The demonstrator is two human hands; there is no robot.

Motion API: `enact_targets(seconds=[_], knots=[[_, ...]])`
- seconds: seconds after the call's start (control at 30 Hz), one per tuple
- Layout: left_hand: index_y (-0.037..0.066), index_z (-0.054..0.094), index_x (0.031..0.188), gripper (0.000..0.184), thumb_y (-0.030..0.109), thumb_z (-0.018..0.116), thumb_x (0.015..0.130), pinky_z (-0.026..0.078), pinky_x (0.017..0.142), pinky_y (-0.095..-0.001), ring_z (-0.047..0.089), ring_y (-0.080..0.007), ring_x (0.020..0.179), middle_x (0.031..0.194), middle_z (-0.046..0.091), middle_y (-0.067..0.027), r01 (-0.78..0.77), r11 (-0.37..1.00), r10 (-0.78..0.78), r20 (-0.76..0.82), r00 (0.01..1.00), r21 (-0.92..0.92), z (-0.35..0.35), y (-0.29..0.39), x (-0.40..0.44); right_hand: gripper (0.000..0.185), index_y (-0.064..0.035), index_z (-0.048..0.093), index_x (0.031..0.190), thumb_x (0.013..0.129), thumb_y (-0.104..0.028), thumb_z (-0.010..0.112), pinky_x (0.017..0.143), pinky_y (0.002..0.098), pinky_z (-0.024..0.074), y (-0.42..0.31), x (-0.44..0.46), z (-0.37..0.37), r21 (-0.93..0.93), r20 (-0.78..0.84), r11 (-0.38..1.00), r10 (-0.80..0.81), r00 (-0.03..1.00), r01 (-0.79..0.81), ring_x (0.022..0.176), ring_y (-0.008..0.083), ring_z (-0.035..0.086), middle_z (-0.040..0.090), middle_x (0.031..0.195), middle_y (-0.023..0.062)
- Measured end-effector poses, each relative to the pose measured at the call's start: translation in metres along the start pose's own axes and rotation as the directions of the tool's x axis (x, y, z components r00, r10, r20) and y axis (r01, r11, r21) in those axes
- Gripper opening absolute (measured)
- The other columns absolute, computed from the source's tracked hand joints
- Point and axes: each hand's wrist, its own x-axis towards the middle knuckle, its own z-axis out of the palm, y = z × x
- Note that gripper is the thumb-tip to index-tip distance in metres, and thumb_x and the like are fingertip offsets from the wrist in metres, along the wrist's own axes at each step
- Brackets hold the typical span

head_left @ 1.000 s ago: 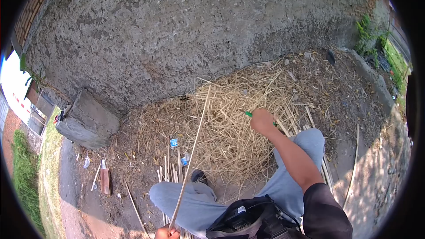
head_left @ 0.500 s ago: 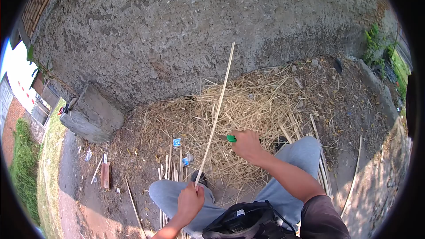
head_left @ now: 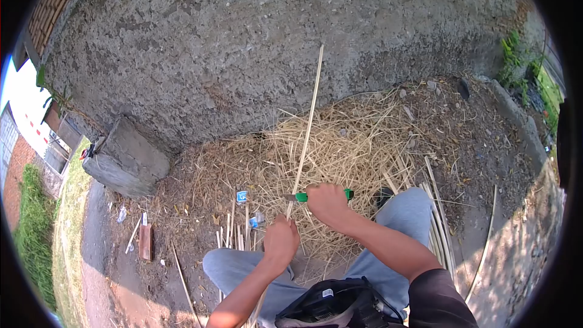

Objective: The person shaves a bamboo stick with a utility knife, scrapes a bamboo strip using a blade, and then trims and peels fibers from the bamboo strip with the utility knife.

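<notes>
A long, pale bamboo strip (head_left: 309,123) slants up from my left hand (head_left: 281,244) toward the wall. My left hand is closed around its lower part, and the strip's tail runs down between my legs. My right hand (head_left: 328,205) is wrapped round the green handle of a knife (head_left: 301,197). The short blade points left and lies across the strip just above my left hand; whether it cuts in, I cannot tell. Beneath both hands spreads a heap of curly bamboo shavings (head_left: 349,152).
A rough grey wall (head_left: 255,48) rises ahead. At the left stands a concrete block (head_left: 136,155). Bamboo strips (head_left: 438,225) lie by my right knee, others (head_left: 232,225) by my left. A brown piece (head_left: 145,242) and blue-white litter (head_left: 242,197) are on the ground.
My left hand has moved up and right along with the strip's near part. My right hand has shifted slightly left and down, bringing the knife against the strip near my left hand.
</notes>
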Motion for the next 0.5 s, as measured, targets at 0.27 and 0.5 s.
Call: enact_targets(seconds=[0.27, 0.5], knots=[[-0.006, 0.053, 0.084, 0.022, 0.016, 0.051, 0.090, 0.048, 0.064, -0.0561, 0.060, -0.0497, 0.070, 0.071, 0.060, -0.0317, -0.099, 0.993, 0.097, -0.022, 0.995, -0.068, -0.003, -0.012, -0.015, 0.013, -0.0061, 0.066, 0.075, 0.080, -0.014, 0.056, 0.055, 0.0406, 0.0540, 0.001, 0.007, 0.017, -0.162, -0.051, 0.986, -0.036, 0.998, 0.027, 0.066, 0.0290, 0.070, 0.068, 0.070, 0.0141], [-0.006, 0.052, 0.084, 0.019, 0.012, 0.050, 0.089, 0.046, 0.063, -0.0562, 0.060, -0.0499, 0.069, 0.070, 0.060, -0.0321, -0.107, 0.994, 0.107, -0.006, 0.994, -0.037, -0.001, -0.019, -0.032, 0.012, -0.0060, 0.066, 0.075, 0.079, -0.014, 0.057, 0.054, 0.0408, 0.0538, 0.015, 0.020, 0.022, -0.160, -0.028, 0.986, 0.033, 0.999, -0.037, 0.064, 0.0297, 0.069, 0.067, 0.067, 0.0144]])
